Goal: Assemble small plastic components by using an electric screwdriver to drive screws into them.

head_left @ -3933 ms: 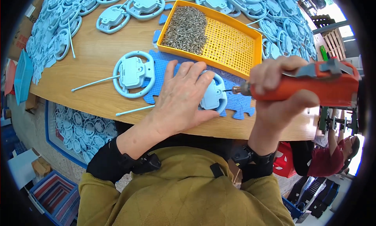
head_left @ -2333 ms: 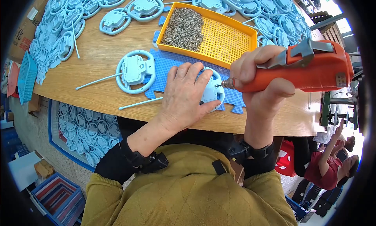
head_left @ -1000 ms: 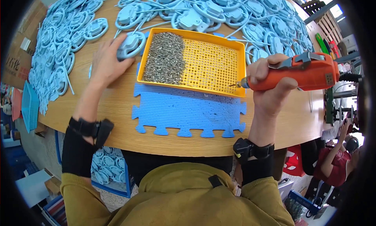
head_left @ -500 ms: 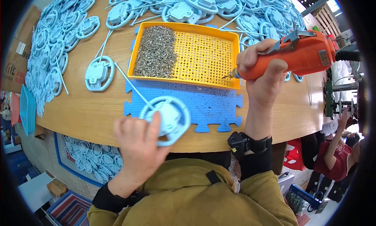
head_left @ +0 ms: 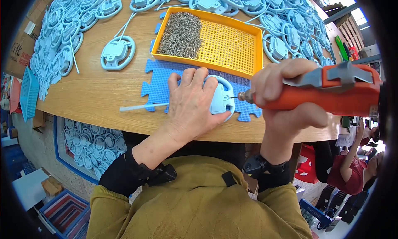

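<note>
My left hand [head_left: 188, 100] presses a light blue plastic ring-shaped part [head_left: 219, 100] onto the blue foam mat [head_left: 156, 85], fingers over its far edge and thumb along the near edge. A pale blue rod sticks out to the left from under this hand. My right hand [head_left: 271, 83] is wrapped round an orange electric screwdriver [head_left: 309, 96], held sideways. Its bit points left and meets the part's right side, near a small hole; whether a screw is on the tip I cannot make out.
Beyond the mat stands a yellow perforated tray [head_left: 207, 64] with a heap of small metal screws [head_left: 180, 35] at its left. One similar part [head_left: 117, 52] lies apart on the table; piles of others [head_left: 290, 21] surround it. A blue-rimmed crate [head_left: 93, 146] below holds more. Another person [head_left: 352, 170] sits at right.
My left hand has moved right and away from me, laying the part on the mat and turning it so the rod points left. The screwdriver has come nearer me, its bit now at the part.
</note>
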The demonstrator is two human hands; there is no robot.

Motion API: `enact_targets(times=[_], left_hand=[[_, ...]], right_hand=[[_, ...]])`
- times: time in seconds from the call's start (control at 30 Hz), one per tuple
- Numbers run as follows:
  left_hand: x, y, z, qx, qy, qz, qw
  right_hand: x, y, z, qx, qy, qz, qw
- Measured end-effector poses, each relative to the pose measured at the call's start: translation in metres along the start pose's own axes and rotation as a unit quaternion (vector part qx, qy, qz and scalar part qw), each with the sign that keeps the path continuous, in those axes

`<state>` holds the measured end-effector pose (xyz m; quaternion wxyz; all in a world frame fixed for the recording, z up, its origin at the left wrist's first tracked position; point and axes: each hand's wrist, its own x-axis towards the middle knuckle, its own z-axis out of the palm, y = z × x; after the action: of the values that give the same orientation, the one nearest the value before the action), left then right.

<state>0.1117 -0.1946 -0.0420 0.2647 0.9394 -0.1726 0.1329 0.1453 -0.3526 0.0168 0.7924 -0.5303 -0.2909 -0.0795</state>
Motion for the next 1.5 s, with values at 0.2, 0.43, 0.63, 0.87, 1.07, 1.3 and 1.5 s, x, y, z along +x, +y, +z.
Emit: enact_targets(times=[0.2,0.43,0.63,0.87,1.07,1.3,1.5], left_hand=[[-0.003,0.000,-0.001,-0.001,0.006,-0.010,1.000],[-0.003,-0.003,0.001,-0.013,0.011,-0.009,1.000],[-0.005,-0.009,-0.010,0.001,0.008,-0.020,1.000],[-0.037,-0.086,-0.083,0.036,0.045,-0.102,0.993],[-0.005,-0.191,-0.108,0.096,0.031,-0.104,0.989],[0.024,-0.188,-0.113,-0.020,-0.096,-0.180,0.979],[0.017,-0.101,-0.113,-0.008,-0.039,-0.154,0.987]], right_hand=[[-0.005,0.000,0.019,-0.101,0.051,0.061,0.992],[-0.009,0.009,0.025,-0.101,0.088,0.077,0.988],[0.006,0.011,0.009,-0.035,0.048,0.090,0.994],[0.031,0.023,-0.042,-0.047,0.130,-0.043,0.989],[0.032,0.034,-0.039,-0.097,0.132,0.017,0.986],[0.033,0.045,-0.041,-0.092,0.129,0.029,0.987],[0.033,0.046,-0.045,-0.094,0.122,0.026,0.988]])
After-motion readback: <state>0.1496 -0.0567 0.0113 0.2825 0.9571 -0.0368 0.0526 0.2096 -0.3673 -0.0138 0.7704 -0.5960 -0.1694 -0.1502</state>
